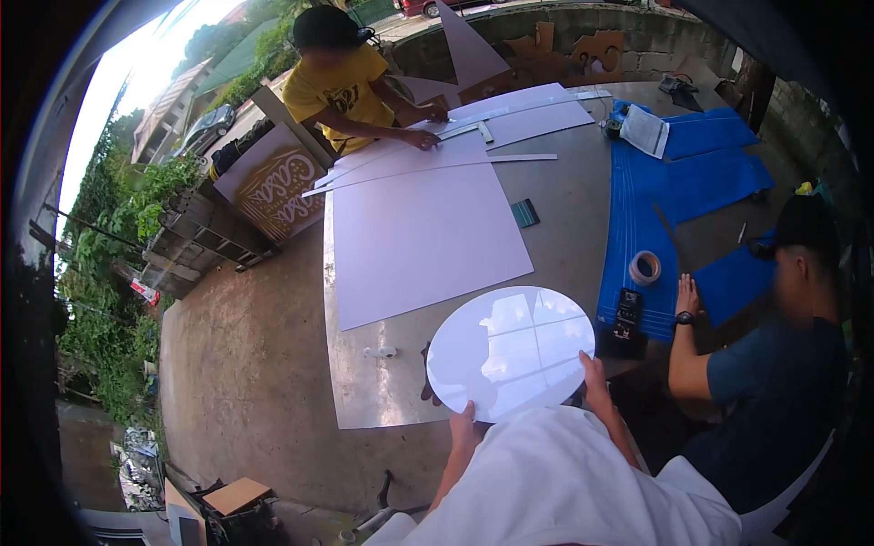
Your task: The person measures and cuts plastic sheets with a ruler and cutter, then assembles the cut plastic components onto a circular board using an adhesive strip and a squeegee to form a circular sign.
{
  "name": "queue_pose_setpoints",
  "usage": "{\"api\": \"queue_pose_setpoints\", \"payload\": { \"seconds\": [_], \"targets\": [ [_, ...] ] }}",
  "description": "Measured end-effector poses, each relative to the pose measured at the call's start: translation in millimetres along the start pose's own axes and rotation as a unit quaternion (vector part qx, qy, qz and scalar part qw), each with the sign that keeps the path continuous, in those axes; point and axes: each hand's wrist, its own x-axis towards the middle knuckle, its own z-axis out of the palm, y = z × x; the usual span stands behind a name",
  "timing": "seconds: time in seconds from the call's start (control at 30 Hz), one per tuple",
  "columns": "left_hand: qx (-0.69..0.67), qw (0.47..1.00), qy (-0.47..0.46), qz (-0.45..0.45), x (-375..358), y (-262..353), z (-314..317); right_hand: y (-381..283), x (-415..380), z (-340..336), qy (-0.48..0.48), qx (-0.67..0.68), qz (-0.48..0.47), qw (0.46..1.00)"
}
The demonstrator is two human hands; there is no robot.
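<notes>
A glossy white round panel (473, 350) is held up in front of me at the near edge of the metal table, with reflections on its face. My left hand (465, 424) grips its lower left rim, thumb on the front face. On its right rim, my right hand (593, 369) is closed in the same way. The fingers of both hands are mostly hidden behind the panel. Just beyond it lies a large white sheet (419, 246) on the table. A dark glove-like thing (428, 387) shows partly behind the panel's left side.
Across the table, a person in a yellow shirt (341, 96) handles a square ruler (469, 132) on the sheets. At right, another person (774, 364) rests a hand on blue sheeting (628, 227). A tape roll (645, 267), a phone (628, 309) and a green pad (525, 213) lie about.
</notes>
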Motion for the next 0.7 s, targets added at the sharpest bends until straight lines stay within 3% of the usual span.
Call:
{"api": "queue_pose_setpoints", "payload": {
  "seconds": [0.07, 0.13, 0.17, 0.23, 0.7],
  "targets": [
    [-0.001, 1.0, 0.002, -0.014, -9.8, 6.0, 7.3, -12.8, -24.9, 5.7, -0.01, 0.015, -0.007, 1.0],
    [0.01, 1.0, 0.007, -0.02, -20.2, 4.0, -0.4, -39.5, -57.3, 14.1, 0.009, -0.176, -0.231, 0.957],
    [0.025, 1.0, 0.0, -0.003, -14.9, 2.7, -0.6, -33.9, -42.8, 14.5, 0.011, -0.168, -0.246, 0.954],
    [0.028, 1.0, -0.001, -0.006, -9.3, -0.9, -5.9, 2.9, -14.1, 4.5, 0.055, -0.04, -0.001, 0.998],
    [0.018, 1.0, -0.001, -0.018, -2.3, 5.7, -11.0, -8.9, -23.1, 14.4, 0.023, 0.02, 0.001, 1.0]
  ]
}}
